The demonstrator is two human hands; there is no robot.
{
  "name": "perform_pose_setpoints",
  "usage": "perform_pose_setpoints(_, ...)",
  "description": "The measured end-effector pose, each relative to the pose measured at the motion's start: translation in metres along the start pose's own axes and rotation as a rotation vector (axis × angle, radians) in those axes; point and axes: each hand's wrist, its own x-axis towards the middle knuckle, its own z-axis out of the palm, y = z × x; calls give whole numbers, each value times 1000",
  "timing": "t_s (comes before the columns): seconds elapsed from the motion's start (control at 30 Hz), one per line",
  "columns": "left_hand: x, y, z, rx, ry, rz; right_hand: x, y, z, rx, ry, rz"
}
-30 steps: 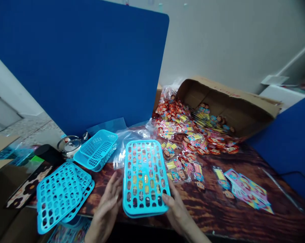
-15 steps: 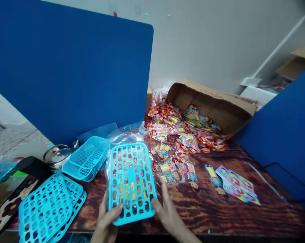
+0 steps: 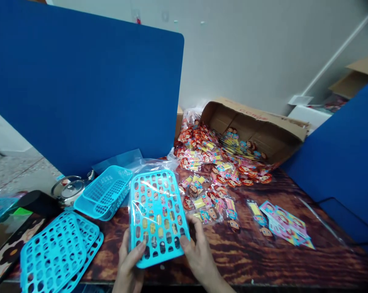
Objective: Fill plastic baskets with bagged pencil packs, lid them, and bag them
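Both my hands hold a turquoise lidded basket [image 3: 157,215] with a perforated lid, filled with small colourful toy packets and partly inside a clear plastic bag [image 3: 150,167]. My left hand [image 3: 129,260] grips its near left corner, thumb on the lid. My right hand [image 3: 199,254] grips its near right edge. The basket is tilted up above the near edge of the wood-grain table [image 3: 247,256].
Loose turquoise lids [image 3: 57,252] are stacked at the left, with stacked open baskets [image 3: 106,195] and a glass pot lid [image 3: 68,189] behind. A heap of cartoon-figure packets [image 3: 214,162] spills from a tipped cardboard box [image 3: 257,126]. Sticker sheets [image 3: 286,224] lie right. Blue dividers [image 3: 86,89] stand behind and right.
The clear bag has come over the basket's far end. My left hand went from open beside the basket to gripping its corner. The view has shifted left.
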Motion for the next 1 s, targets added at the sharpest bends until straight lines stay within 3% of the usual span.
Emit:
perform_pose_setpoints(0.07,0,-2,1,-6,-9,2,5,-4,-5,64,-102,-50)
perform_pose_setpoints(0.17,0,-5,3,15,-47,29,13,-6,-11,81,-262,-3)
perform_pose_setpoints(0.37,2,-6,1,47,-60,-22,17,12,-1,134,56,8)
perform_pose_setpoints(0.53,2,-5,-4,52,-97,-52,12,21,2,120,99,-59)
perform_pose_setpoints(0.63,0,-3,-3,8,-93,-40,11,17,-4,125,-11,-75)
perform_pose_setpoints(0.8,0,-4,-3,9,-73,-19,15,12,-19,127,-315,-32)
perform_pose_setpoints(0.87,2,-6,-5,30,-88,1,15,17,-20,87,-266,-33)
perform_pose_setpoints(1.0,5,-6,-6,84,-52,62,10,29,-9,72,-16,-36)
